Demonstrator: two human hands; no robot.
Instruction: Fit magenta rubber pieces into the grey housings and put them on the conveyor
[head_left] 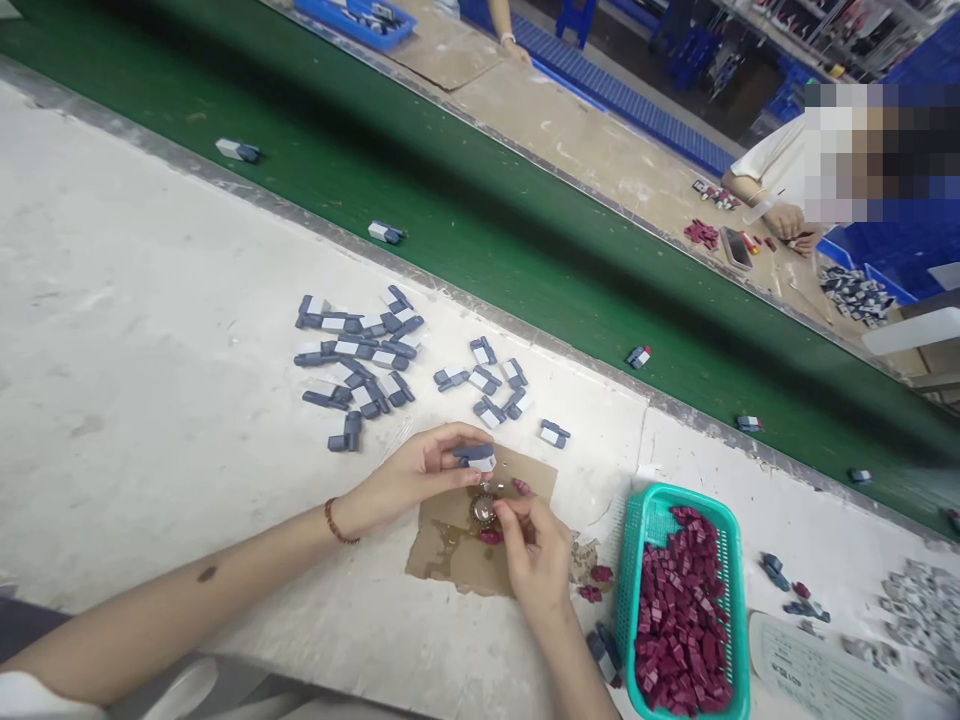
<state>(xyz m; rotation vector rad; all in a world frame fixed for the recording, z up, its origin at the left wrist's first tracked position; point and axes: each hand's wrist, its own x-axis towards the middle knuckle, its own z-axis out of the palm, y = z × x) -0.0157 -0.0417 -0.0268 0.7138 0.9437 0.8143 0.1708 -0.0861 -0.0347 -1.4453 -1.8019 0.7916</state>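
Observation:
Over a stained piece of cardboard point(439, 560), my left hand point(420, 465) is closed on a blue-grey and white plastic part point(477, 458). My right hand point(536, 550) is closed, thumb and index finger pinched at the edge of a small round metallic piece point(484, 510); whether anything is between the fingertips is too small to tell. A dark red piece point(491, 537) lies beside the round piece. Behind my hands, many similar blue-grey and white parts point(356, 348) are spread on the white table point(150, 400).
A teal basket point(628, 600) of dark red pieces stands right of my right hand. Grey pieces point(922, 610) lie at the far right. Beyond the table runs a green conveyor point(465, 250) with scattered parts. Across it, a person's hands point(791, 225) handle small pieces.

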